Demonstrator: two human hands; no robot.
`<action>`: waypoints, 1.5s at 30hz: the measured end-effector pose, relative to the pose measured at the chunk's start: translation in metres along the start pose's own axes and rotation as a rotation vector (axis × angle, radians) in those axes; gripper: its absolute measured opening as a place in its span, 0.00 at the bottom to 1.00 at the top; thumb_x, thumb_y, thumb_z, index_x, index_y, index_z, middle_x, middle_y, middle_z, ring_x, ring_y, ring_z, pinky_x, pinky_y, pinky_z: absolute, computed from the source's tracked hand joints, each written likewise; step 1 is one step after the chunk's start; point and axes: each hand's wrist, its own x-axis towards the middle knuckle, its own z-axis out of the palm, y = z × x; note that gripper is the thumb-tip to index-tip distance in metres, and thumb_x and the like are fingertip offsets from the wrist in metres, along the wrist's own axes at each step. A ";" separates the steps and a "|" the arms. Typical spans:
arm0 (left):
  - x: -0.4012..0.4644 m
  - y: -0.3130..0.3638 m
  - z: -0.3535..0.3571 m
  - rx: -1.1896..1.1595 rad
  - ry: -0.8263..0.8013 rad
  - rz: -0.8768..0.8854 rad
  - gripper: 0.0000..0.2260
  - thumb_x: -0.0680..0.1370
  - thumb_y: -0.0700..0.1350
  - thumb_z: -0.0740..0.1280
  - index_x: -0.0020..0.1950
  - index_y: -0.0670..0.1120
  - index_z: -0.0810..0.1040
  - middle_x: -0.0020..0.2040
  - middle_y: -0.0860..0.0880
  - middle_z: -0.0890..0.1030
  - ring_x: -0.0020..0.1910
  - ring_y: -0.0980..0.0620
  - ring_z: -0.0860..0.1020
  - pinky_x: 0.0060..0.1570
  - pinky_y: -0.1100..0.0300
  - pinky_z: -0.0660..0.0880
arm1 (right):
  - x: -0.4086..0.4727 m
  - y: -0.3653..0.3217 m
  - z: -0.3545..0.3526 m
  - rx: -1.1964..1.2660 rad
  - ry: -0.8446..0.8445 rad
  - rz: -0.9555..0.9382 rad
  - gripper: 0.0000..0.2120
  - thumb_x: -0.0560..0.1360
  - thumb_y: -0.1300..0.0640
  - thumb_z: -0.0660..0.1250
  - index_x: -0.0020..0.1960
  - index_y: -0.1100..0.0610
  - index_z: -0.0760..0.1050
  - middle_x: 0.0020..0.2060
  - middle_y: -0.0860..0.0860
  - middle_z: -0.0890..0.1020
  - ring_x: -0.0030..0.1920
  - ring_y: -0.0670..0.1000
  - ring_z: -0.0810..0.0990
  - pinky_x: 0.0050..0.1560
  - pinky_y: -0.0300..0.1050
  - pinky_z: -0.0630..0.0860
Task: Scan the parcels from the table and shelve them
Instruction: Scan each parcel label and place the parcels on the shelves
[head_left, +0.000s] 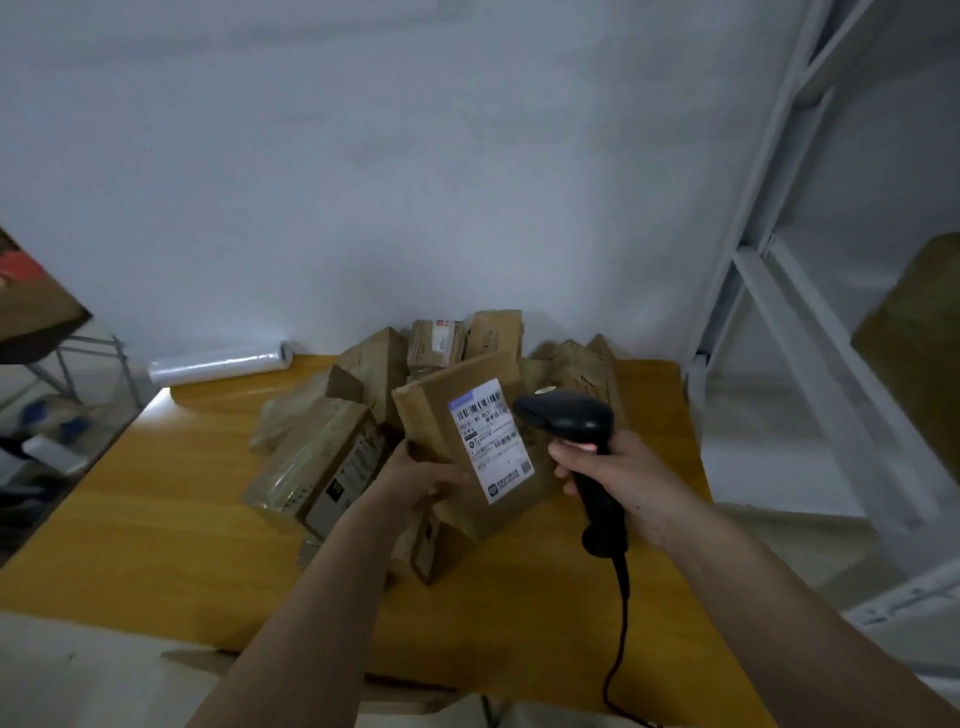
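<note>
My left hand (421, 478) grips the lower left edge of a flat cardboard parcel (436, 415), held tilted above the yellow table (171, 493). The parcel's white shipping label (491, 439) faces me. My right hand (608, 475) grips the handle of a black corded barcode scanner (566, 418). The scanner's head sits just right of the label, almost touching the parcel. A pile of several more cardboard parcels (322, 462) lies on the table behind and below the held one.
A roll of clear wrap (218, 364) lies at the table's far left corner. A white metal shelf rack (769, 291) stands to the right with a brown box (919, 343) on it. A cardboard box (31, 306) rests on a rack at the left. The scanner cable (621, 639) hangs toward me.
</note>
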 end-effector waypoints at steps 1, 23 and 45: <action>-0.001 0.006 -0.001 -0.009 0.005 0.010 0.46 0.52 0.35 0.82 0.68 0.46 0.70 0.62 0.44 0.79 0.62 0.41 0.76 0.59 0.40 0.76 | -0.002 -0.004 0.002 -0.029 -0.002 -0.028 0.04 0.74 0.55 0.71 0.48 0.54 0.80 0.40 0.51 0.83 0.41 0.50 0.81 0.51 0.47 0.77; 0.011 0.042 -0.010 -0.035 -0.056 0.189 0.59 0.41 0.38 0.84 0.72 0.47 0.68 0.63 0.43 0.78 0.61 0.40 0.77 0.53 0.43 0.80 | -0.008 -0.014 -0.002 -0.191 0.075 -0.216 0.04 0.73 0.54 0.72 0.46 0.52 0.79 0.28 0.44 0.80 0.35 0.47 0.79 0.45 0.42 0.75; -0.024 -0.010 0.056 0.168 -0.355 0.088 0.53 0.45 0.38 0.82 0.69 0.49 0.67 0.61 0.48 0.79 0.59 0.46 0.77 0.61 0.44 0.75 | -0.103 0.037 -0.013 0.055 0.361 -0.086 0.04 0.73 0.60 0.72 0.40 0.56 0.80 0.30 0.51 0.80 0.31 0.47 0.78 0.37 0.36 0.76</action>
